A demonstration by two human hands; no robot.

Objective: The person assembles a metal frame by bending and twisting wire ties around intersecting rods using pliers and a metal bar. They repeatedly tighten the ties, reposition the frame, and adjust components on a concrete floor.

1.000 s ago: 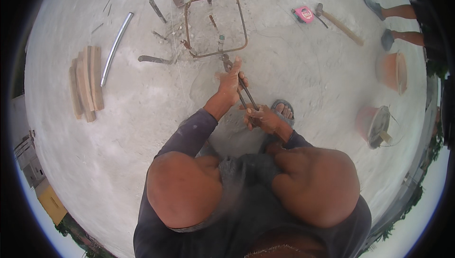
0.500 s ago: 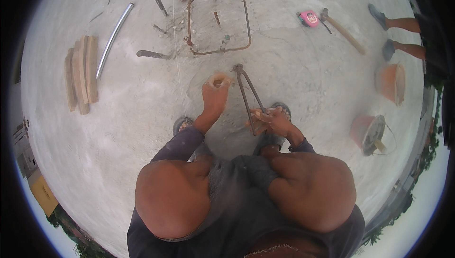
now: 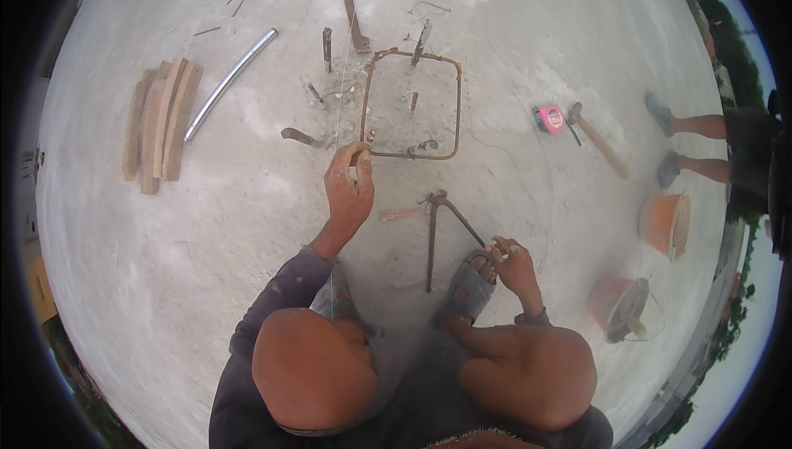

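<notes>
My left hand [image 3: 351, 189] reaches forward to the near-left corner of a rusty square steel loop [image 3: 459, 111]. Its thumb and fingers are pinched together; what lies between them is too small to tell. In my right hand [image 3: 515, 266], beside my right foot, is one handle of a pair of dark pincers [image 3: 432, 239]. The pincers' handles are spread, and the other handle hangs free of the hand. Their head points away from me, near a brownish strip [image 3: 402, 214] on the concrete. Stubs of steel bar [image 3: 414, 101] stand inside and around the loop.
Wooden pieces [image 3: 153, 127] and a shiny metal tube [image 3: 231, 84] lie left. A string [image 3: 338, 107] runs past my left hand. To the right are a pink tape measure [image 3: 551, 118], a hammer [image 3: 601, 142], an orange bucket [image 3: 665, 225], a reddish bucket [image 3: 610, 305] and another person's legs [image 3: 701, 148].
My left hand has moved forward from beside the pincers' head to the loop's corner. The pincers' handles have spread wider, with my right hand on the right one. The view has shifted.
</notes>
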